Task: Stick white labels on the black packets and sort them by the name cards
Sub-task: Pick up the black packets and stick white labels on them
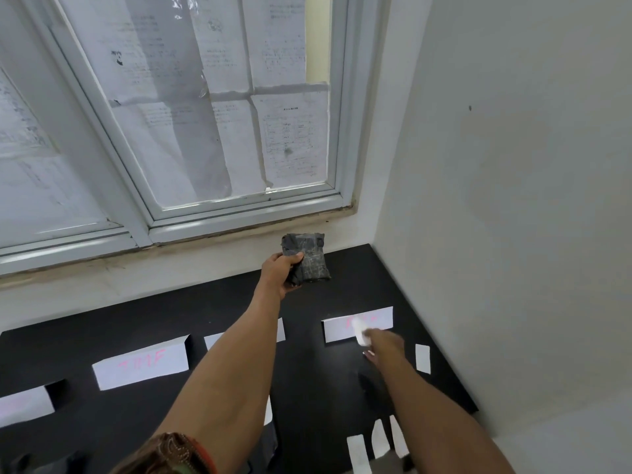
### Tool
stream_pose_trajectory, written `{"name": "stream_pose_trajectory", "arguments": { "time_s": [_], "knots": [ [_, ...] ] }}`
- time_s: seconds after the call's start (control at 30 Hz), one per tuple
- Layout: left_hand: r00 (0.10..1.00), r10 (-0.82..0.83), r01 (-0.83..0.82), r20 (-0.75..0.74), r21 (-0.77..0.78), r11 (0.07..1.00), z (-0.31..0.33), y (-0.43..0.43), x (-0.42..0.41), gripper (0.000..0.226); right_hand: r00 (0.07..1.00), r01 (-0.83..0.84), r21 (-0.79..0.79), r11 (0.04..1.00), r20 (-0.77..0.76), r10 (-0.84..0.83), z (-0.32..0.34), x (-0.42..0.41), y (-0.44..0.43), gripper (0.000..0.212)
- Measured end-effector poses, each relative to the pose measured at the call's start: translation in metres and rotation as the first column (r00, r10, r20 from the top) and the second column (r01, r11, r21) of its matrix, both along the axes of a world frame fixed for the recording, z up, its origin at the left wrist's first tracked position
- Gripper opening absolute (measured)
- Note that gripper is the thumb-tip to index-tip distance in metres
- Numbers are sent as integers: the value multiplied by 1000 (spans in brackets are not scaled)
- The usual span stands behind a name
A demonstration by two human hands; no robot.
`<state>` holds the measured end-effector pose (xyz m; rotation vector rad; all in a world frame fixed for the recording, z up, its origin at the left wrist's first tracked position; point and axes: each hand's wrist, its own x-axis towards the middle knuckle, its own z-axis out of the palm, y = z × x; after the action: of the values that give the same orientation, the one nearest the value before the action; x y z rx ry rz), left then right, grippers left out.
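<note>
My left hand [280, 270] reaches far forward and grips a black packet [307, 258], holding it up above the back of the black table [143, 323]. No white label shows on the packet's visible face. My right hand [383, 347] hovers over the rightmost name card [338, 328] and pinches a small white label [359, 331], which is blurred. Along the table stand more white name cards with pink writing: one at the left centre [140, 366], one at the far left [24, 405], and one [213, 340] partly hidden behind my left forearm.
Loose white label strips lie near the table's right edge [422, 358] and at the front [376, 443]. A white wall [513, 200] bounds the table on the right. Behind it is a window [205, 131] covered with paper sheets.
</note>
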<state>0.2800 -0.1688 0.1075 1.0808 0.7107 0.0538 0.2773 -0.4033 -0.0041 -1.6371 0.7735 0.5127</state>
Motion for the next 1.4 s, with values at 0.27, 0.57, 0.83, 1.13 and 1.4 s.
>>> {"name": "stream_pose_trajectory", "arguments": {
  "time_s": [0.27,0.57,0.83,1.13,1.4],
  "knots": [
    [998,-3,1,65,21,1000,22,11,-30,45,811,-87,143,986,585,-13,152,8,89,33],
    [996,5,-9,89,49,999,40,54,-93,35,525,-405,-299,864,698,488,177,-52,157,56],
    [982,-70,59,176,67,996,44,88,-142,48,381,-296,-509,808,713,589,179,-83,196,45],
    [968,-117,111,220,40,993,59,108,-163,65,445,-177,-509,842,722,530,194,-96,211,78],
    [951,-258,264,173,-10,965,68,108,-177,43,665,-297,-53,953,705,247,190,-95,211,27]
  ]
}}
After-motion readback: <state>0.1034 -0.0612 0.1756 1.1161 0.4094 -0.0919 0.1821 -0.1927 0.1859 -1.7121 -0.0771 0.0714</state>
